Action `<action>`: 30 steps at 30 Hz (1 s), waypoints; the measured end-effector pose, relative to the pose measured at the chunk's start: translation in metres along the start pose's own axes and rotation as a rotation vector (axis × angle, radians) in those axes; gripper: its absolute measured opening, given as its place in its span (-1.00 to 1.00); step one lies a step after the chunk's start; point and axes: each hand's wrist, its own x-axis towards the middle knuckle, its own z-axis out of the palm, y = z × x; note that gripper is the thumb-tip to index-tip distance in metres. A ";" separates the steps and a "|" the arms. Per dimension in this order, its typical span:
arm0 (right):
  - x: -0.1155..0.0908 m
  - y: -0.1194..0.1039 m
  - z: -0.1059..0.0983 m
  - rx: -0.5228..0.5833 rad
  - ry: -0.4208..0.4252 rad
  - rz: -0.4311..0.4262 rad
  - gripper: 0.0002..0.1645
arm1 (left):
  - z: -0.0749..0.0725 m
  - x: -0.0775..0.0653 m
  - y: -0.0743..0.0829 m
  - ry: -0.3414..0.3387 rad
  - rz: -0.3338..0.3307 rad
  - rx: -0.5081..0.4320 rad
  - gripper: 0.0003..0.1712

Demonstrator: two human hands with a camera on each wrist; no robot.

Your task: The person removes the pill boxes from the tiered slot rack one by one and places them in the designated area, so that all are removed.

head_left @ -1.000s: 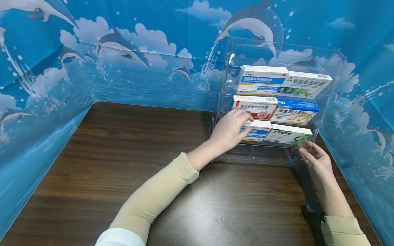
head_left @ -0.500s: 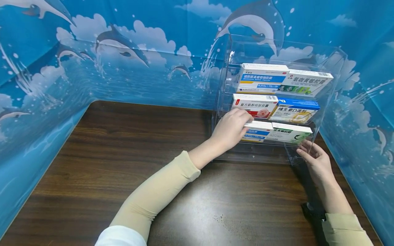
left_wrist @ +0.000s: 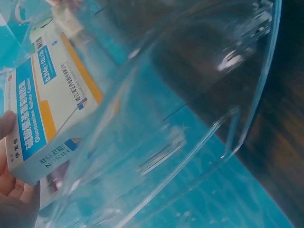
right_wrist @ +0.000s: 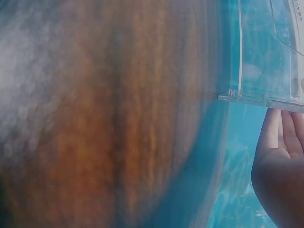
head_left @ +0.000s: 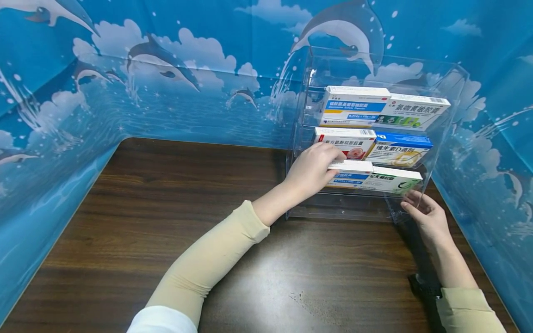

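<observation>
A clear plastic display rack (head_left: 354,203) stands at the right of the table with medicine boxes on three tiers. My left hand (head_left: 314,169) grips the left end of a white-and-blue medicine box (head_left: 354,175) on the lowest tier. In the left wrist view, its thumb lies on the printed face of this medicine box (left_wrist: 42,99) and fingers curl behind. The box slightly overlaps a white-and-green medicine box (head_left: 391,180) on its right. My right hand (head_left: 429,215) holds the rack's lower right side; in the right wrist view its fingers (right_wrist: 270,128) lie along the clear wall (right_wrist: 259,100).
On the middle tier stand a red-and-white box (head_left: 356,150) and a blue-and-yellow box (head_left: 401,150). Another white-and-blue box (head_left: 356,108) and a green-and-white box (head_left: 416,113) fill the top tier. A dolphin-print curtain (head_left: 187,92) borders the dark wooden table (head_left: 166,185).
The gripped medicine box has shifted slightly right and up, its right end now covering part of the green box. My left hand closed further on it. The right hand stays at the rack.
</observation>
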 end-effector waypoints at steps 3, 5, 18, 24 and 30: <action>0.000 0.001 -0.001 -0.017 0.004 0.014 -0.63 | -0.007 0.000 0.005 0.019 0.022 -0.015 -0.62; 0.000 0.002 -0.002 -0.023 0.006 0.016 -0.64 | -0.014 0.000 0.009 0.027 0.027 -0.033 -0.62; 0.000 0.000 -0.001 0.035 -0.018 -0.008 -0.63 | -0.074 -0.021 0.015 0.086 -0.047 -0.376 -0.62; -0.001 -0.001 -0.003 0.034 -0.023 0.011 -0.64 | -0.094 -0.044 -0.011 0.086 -0.153 -0.468 -0.64; 0.000 -0.002 -0.002 0.022 -0.033 0.000 -0.65 | -0.110 -0.065 -0.050 0.042 -0.265 -0.462 -0.65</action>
